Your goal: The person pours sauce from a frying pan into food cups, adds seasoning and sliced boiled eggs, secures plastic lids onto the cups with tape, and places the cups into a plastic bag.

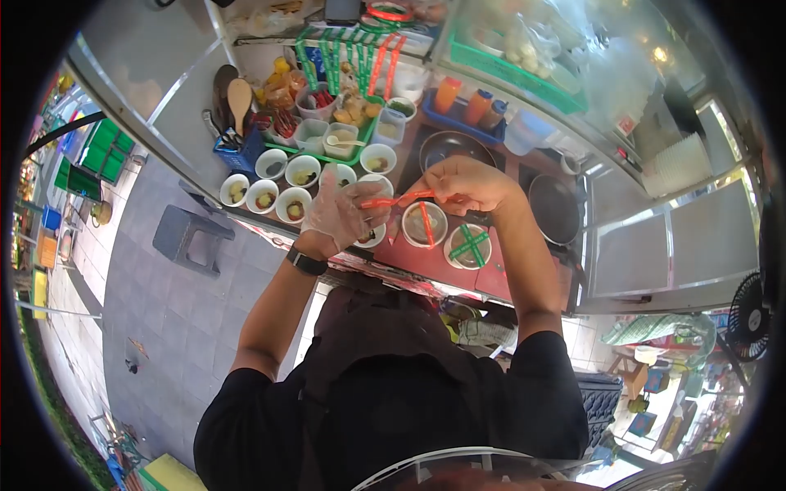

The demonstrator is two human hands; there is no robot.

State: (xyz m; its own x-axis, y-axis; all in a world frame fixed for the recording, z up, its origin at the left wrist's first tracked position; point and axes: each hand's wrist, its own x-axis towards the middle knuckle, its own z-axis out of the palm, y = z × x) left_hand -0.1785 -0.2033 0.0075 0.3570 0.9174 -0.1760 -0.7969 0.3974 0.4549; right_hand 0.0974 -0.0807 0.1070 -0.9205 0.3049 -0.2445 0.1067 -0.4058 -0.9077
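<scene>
My left hand [342, 209], in a clear plastic glove, has one end of a red printed strip [404, 199], which looks like tape. My right hand [468, 184], seemingly bare, pinches the strip's other end. The strip stretches between both hands above the counter. Below it stands a covered bowl [416, 225] with a red strip lying across its top. To its right, another covered bowl [457, 252] carries two crossed green strips [468, 245]. Several open white bowls [293, 204] with small portions of food inside stand around and left of my left hand, which partly hides some.
Behind the bowls, a green tray [370, 141] bears ingredient tubs. Green and red strips [334, 61] hang from the shelf above. Two dark pans [554, 209] [455, 149] are near my right arm. Sauce bottles [478, 106] stand in a blue tray. Utensils fill a blue basket [238, 154] at left.
</scene>
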